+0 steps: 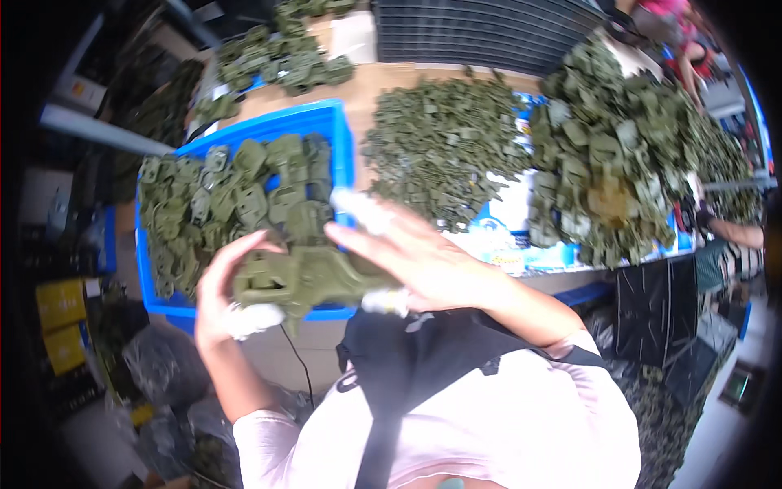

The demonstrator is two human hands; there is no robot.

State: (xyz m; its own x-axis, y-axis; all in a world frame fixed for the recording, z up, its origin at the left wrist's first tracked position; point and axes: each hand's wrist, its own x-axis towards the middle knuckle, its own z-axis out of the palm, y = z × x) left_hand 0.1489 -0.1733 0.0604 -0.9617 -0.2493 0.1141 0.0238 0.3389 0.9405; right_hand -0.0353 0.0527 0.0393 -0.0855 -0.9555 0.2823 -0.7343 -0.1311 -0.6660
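Note:
Over the near side of a blue crate (344,147), an olive-green moulded plastic part (318,275) is held between my two hands. My left hand (218,285) curves round its left end, the white-wrapped thumb below and the fingers above. At the right end, my right hand (432,265) has its white-wrapped thumb against the part and its fingers reaching over the top. Those fingers are long and slightly blurred, one with a white-wrapped tip raised. Similar olive-green parts (236,191) fill the crate, some stacked in a column along its right side.
A heap of small olive-green pieces (444,143) lies on the table right of the crate, with larger green parts (619,155) piled beyond. A black ribbed tray (489,31) stands at the back. Plastic bags (167,363) lie at lower left. Another person's arm (737,234) shows at far right.

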